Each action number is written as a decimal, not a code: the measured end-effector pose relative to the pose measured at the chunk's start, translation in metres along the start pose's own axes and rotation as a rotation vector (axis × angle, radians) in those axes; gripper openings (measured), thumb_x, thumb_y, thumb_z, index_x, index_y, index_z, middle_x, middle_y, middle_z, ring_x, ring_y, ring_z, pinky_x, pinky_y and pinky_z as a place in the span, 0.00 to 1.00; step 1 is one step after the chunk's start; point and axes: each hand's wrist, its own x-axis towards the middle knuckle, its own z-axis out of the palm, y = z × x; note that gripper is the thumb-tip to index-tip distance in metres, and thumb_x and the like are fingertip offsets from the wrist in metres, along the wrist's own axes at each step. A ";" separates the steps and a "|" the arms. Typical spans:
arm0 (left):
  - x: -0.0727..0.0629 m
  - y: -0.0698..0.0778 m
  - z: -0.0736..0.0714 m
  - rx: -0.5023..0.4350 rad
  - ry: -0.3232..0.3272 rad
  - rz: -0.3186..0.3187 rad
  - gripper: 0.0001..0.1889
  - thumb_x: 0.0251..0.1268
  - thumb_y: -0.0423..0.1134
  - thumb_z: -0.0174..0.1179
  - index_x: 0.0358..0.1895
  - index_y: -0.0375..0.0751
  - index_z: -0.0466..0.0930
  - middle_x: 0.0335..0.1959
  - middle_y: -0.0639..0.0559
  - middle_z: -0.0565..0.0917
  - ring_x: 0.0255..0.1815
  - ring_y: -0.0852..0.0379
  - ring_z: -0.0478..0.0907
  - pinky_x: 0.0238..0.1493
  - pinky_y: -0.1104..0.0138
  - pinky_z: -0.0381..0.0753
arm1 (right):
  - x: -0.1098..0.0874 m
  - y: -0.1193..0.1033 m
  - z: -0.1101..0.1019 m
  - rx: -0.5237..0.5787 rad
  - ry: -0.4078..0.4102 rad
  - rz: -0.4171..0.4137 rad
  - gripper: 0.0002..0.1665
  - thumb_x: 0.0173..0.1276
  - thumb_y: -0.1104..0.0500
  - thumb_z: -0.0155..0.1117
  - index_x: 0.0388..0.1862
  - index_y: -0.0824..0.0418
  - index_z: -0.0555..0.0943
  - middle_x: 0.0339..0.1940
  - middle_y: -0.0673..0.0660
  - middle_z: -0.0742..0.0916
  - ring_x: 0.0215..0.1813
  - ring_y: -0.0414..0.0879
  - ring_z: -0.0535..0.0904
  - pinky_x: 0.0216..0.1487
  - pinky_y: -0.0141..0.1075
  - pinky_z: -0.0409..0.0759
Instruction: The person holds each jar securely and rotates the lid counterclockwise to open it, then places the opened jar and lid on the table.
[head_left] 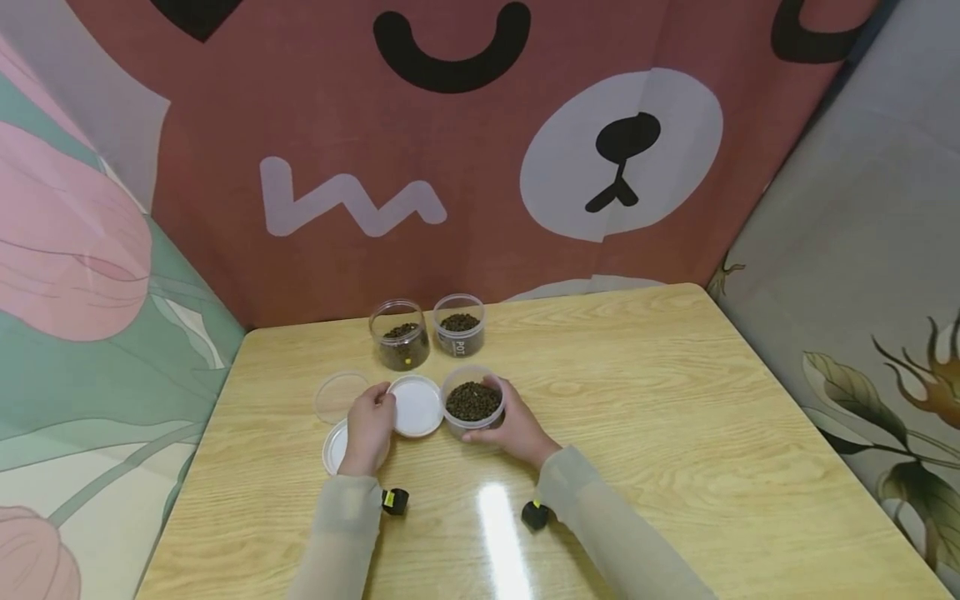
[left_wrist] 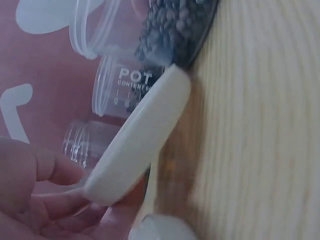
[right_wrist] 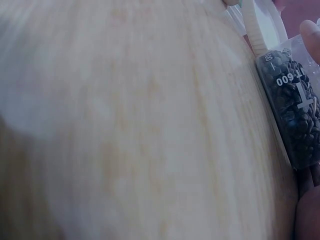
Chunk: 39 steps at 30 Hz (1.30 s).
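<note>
My left hand (head_left: 369, 429) pinches the edge of a round white lid (head_left: 417, 407), with thumb and fingers on its left side. In the left wrist view the lid (left_wrist: 142, 135) is tilted, raised off the wood. Just right of it stands an uncovered clear plastic jar (head_left: 456, 425), holding small dark brown grains whose kind I cannot tell. My right hand (head_left: 517, 425) grips this jar from the right, thumb on the near side and fingers partly hidden behind it. White printed lettering shows on the jar (right_wrist: 292, 110) in the right wrist view.
Two more uncovered clear jars, one left (head_left: 400, 346) and one right (head_left: 460, 337), hold similar grains at the table's back edge. A transparent disc (head_left: 337, 396) and another white lid (head_left: 334, 450) lie left, partly behind my left hand. A printed cloth (head_left: 480, 250) hangs behind the table.
</note>
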 end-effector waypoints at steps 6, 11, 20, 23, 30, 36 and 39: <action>0.004 0.002 -0.008 0.241 -0.021 0.073 0.21 0.72 0.28 0.45 0.64 0.26 0.76 0.56 0.30 0.81 0.52 0.40 0.79 0.55 0.50 0.79 | 0.000 -0.001 0.000 0.001 0.003 0.002 0.67 0.45 0.47 0.88 0.79 0.61 0.59 0.75 0.59 0.71 0.77 0.55 0.64 0.78 0.52 0.55; 0.007 -0.002 -0.007 0.351 -0.006 0.122 0.20 0.71 0.27 0.46 0.60 0.25 0.79 0.55 0.30 0.83 0.53 0.37 0.81 0.55 0.47 0.79 | -0.002 -0.001 0.001 0.000 -0.005 0.008 0.67 0.45 0.47 0.87 0.79 0.61 0.59 0.75 0.59 0.71 0.77 0.55 0.63 0.78 0.52 0.54; 0.020 -0.005 -0.003 0.439 0.014 0.213 0.16 0.67 0.24 0.49 0.54 0.24 0.81 0.50 0.30 0.85 0.54 0.34 0.81 0.56 0.46 0.79 | -0.004 -0.002 0.001 0.014 0.006 0.003 0.66 0.45 0.48 0.88 0.78 0.61 0.60 0.74 0.59 0.72 0.76 0.55 0.64 0.78 0.52 0.54; 0.024 -0.004 -0.003 0.462 0.009 0.206 0.16 0.67 0.23 0.49 0.53 0.25 0.81 0.50 0.30 0.85 0.53 0.34 0.81 0.55 0.46 0.79 | -0.003 -0.002 0.000 0.017 -0.001 -0.002 0.67 0.45 0.47 0.87 0.78 0.61 0.59 0.74 0.59 0.71 0.76 0.56 0.64 0.78 0.53 0.54; 0.027 -0.005 -0.005 0.510 -0.011 0.169 0.16 0.66 0.24 0.49 0.53 0.27 0.82 0.49 0.32 0.85 0.53 0.34 0.82 0.54 0.46 0.80 | -0.001 -0.002 0.000 0.013 -0.002 -0.004 0.67 0.44 0.47 0.88 0.78 0.60 0.59 0.75 0.59 0.71 0.76 0.56 0.64 0.78 0.53 0.54; 0.027 -0.005 -0.005 0.514 -0.003 0.165 0.17 0.65 0.23 0.47 0.51 0.27 0.82 0.48 0.33 0.85 0.52 0.34 0.81 0.54 0.46 0.79 | 0.000 -0.002 0.000 0.005 0.001 -0.017 0.67 0.44 0.47 0.88 0.78 0.61 0.60 0.75 0.59 0.71 0.76 0.56 0.64 0.78 0.54 0.54; 0.026 -0.005 -0.005 0.509 -0.020 0.153 0.18 0.66 0.23 0.45 0.53 0.25 0.81 0.49 0.32 0.85 0.53 0.34 0.80 0.56 0.47 0.79 | -0.001 -0.002 0.000 -0.003 -0.001 -0.010 0.67 0.44 0.48 0.88 0.78 0.61 0.60 0.75 0.59 0.71 0.76 0.56 0.64 0.78 0.53 0.54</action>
